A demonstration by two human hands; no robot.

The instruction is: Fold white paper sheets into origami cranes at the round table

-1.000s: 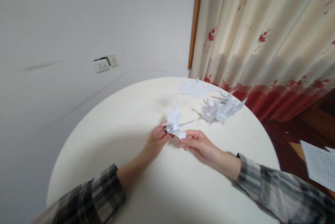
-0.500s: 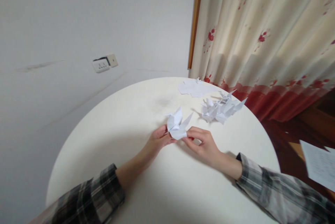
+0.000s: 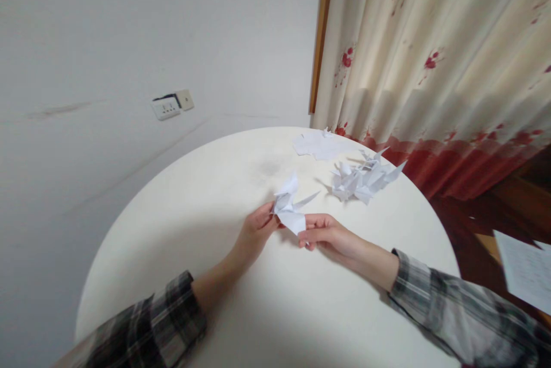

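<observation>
A white folded paper crane (image 3: pixel 291 212) is held between my two hands above the round table. My left hand (image 3: pixel 257 224) pinches it at its left side, with the thumb on top. My right hand (image 3: pixel 323 233) grips the edge of the near wing between thumb and fingers. One wing stands up at the far side, and a thin pointed end sticks out to the right. Part of the crane's underside is hidden by my left fingers.
The white round table (image 3: pixel 181 276) lies under my hands. A pile of folded paper cranes (image 3: pixel 364 179) sits at the right, with flat white paper sheets (image 3: pixel 321 146) behind it. A wall socket (image 3: pixel 166 108) and a curtain (image 3: pixel 430 69) border the table.
My right hand has turned and moved slightly down, drawing the near wing downward and flatter. The crane's wings are spread wider; my left hand has barely shifted.
</observation>
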